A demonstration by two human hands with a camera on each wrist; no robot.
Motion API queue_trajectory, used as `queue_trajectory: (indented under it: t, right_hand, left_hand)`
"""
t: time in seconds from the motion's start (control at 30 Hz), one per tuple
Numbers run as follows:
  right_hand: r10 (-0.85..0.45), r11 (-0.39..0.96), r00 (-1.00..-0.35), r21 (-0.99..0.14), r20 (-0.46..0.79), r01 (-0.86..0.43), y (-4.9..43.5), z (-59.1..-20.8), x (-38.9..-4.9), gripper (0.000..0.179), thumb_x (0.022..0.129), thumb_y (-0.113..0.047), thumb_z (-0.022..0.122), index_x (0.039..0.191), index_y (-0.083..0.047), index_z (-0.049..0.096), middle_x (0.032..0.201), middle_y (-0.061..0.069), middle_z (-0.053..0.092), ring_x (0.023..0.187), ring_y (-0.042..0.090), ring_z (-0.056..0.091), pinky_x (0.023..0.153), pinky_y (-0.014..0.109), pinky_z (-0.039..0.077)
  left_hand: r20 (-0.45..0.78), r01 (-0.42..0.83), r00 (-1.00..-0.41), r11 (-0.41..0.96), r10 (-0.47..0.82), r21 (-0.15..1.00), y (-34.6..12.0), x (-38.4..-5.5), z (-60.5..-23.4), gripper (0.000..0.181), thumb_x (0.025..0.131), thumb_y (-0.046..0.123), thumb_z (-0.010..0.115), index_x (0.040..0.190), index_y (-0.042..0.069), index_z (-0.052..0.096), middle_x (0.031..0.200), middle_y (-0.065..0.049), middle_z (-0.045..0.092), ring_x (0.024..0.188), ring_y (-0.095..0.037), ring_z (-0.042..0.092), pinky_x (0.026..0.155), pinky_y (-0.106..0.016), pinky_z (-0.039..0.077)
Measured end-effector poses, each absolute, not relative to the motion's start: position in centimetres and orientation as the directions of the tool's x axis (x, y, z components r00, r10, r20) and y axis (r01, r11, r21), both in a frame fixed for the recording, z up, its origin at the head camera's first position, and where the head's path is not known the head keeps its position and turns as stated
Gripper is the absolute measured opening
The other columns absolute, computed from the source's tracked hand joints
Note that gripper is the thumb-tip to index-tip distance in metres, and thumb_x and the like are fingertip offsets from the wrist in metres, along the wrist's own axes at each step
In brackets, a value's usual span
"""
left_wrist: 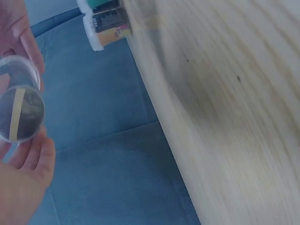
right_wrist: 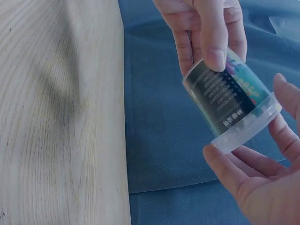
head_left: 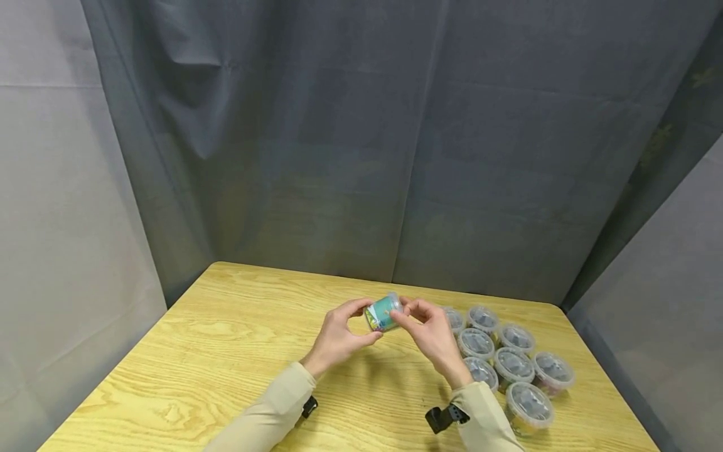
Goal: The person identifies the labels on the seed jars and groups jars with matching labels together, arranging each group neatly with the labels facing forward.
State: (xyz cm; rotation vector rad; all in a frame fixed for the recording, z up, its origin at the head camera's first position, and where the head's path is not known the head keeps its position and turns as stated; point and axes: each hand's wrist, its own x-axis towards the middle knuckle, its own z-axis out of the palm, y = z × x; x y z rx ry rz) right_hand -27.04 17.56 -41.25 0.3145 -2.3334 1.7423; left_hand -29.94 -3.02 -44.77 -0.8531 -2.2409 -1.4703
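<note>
Above the table, both hands hold a small clear plastic tub [head_left: 381, 313] with a teal picture label, tilted on its side. My left hand [head_left: 337, 342] grips it near the base; in the right wrist view that thumb lies across the dark printed panel of the tub [right_wrist: 220, 96]. At the other end my right hand [head_left: 433, 336] holds the translucent lid [right_wrist: 246, 127] between thumb and fingers. The left wrist view shows the round base of the tub [left_wrist: 21, 115] with a beige strip across it. The lid is seated on the tub.
Several similar lidded tubs [head_left: 514, 365] stand close together on the right of the wood-grain table [head_left: 186, 358], right beside my right forearm. A dark grey curtain [head_left: 316, 157] hangs behind the far edge, with pale cloth panels [head_left: 62, 220] at the sides.
</note>
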Motion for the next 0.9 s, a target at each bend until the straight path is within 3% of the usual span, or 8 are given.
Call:
queue_trajectory:
  t: [0.13, 0.3, 0.47, 0.67, 0.8, 0.9]
  right_hand:
    - [-0.017, 0.271, -0.963, -0.926, 0.270, -0.264, 17.5, -41.2, -27.1, 0.030, 0.086, -0.029, 0.076, 0.084, -0.005, 0.060, 0.131, 0.014, 0.063, 0.126, 0.031, 0.057, 0.102, 0.050, 0.049]
    - [0.014, 0.233, -0.975, -0.949, 0.223, -0.213, 17.2, -41.2, -27.1, 0.027, 0.086, -0.025, 0.077, 0.085, -0.003, 0.061, 0.128, 0.017, 0.064, 0.120, 0.031, 0.061, 0.092, 0.040, 0.056]
    - [0.054, 0.224, -0.978, -0.957, 0.203, -0.186, 16.9, -41.3, -27.4, 0.028, 0.086, -0.025, 0.077, 0.082, -0.002, 0.060, 0.125, 0.017, 0.065, 0.118, 0.031, 0.061, 0.086, 0.038, 0.058]
    - [0.046, 0.231, -0.972, -0.949, 0.229, -0.213, 17.0, -41.4, -27.6, 0.030, 0.084, -0.028, 0.079, 0.081, -0.004, 0.062, 0.124, 0.014, 0.067, 0.120, 0.029, 0.061, 0.097, 0.044, 0.053]
    - [0.025, 0.222, -0.970, -0.948, 0.242, -0.230, 17.0, -41.8, -27.6, 0.031, 0.083, -0.029, 0.079, 0.082, -0.004, 0.061, 0.127, 0.014, 0.065, 0.123, 0.030, 0.059, 0.100, 0.048, 0.050]
    - [0.009, 0.218, -0.968, -0.946, 0.250, -0.242, 16.9, -42.2, -27.6, 0.029, 0.084, -0.027, 0.079, 0.083, -0.004, 0.060, 0.130, 0.014, 0.064, 0.126, 0.033, 0.057, 0.101, 0.049, 0.050]
  left_hand:
    - [0.638, 0.702, -0.711, 0.357, 0.296, 0.617, -2.8, -30.0, -44.8, 0.056, 0.073, 0.011, 0.087, 0.124, 0.012, 0.062, 0.121, -0.002, 0.066, 0.111, -0.016, 0.062, 0.096, -0.038, 0.054]
    - [0.705, 0.753, -0.645, 0.399, 0.293, 0.523, -2.7, -30.0, -45.0, 0.059, 0.071, 0.008, 0.087, 0.123, 0.009, 0.062, 0.121, -0.003, 0.065, 0.111, -0.018, 0.063, 0.096, -0.035, 0.054]
    - [0.714, 0.765, -0.628, 0.415, 0.310, 0.493, -2.8, -30.2, -45.0, 0.057, 0.073, 0.011, 0.087, 0.124, 0.011, 0.061, 0.122, -0.002, 0.063, 0.112, -0.016, 0.062, 0.097, -0.033, 0.053]
    - [0.589, 0.678, -0.735, 0.352, 0.335, 0.646, -3.4, -30.6, -44.8, 0.048, 0.083, 0.028, 0.080, 0.126, 0.014, 0.062, 0.124, -0.001, 0.064, 0.111, -0.017, 0.063, 0.095, -0.036, 0.054]
    - [0.400, 0.512, -0.832, 0.256, 0.384, 0.820, -4.0, -30.9, -44.8, 0.053, 0.086, 0.037, 0.076, 0.131, 0.015, 0.061, 0.124, -0.003, 0.066, 0.108, -0.019, 0.065, 0.095, -0.038, 0.054]
    - [0.285, 0.390, -0.860, 0.188, 0.423, 0.901, -4.4, -31.1, -45.0, 0.055, 0.086, 0.036, 0.076, 0.134, 0.014, 0.059, 0.120, -0.005, 0.067, 0.104, -0.019, 0.067, 0.090, -0.033, 0.056]
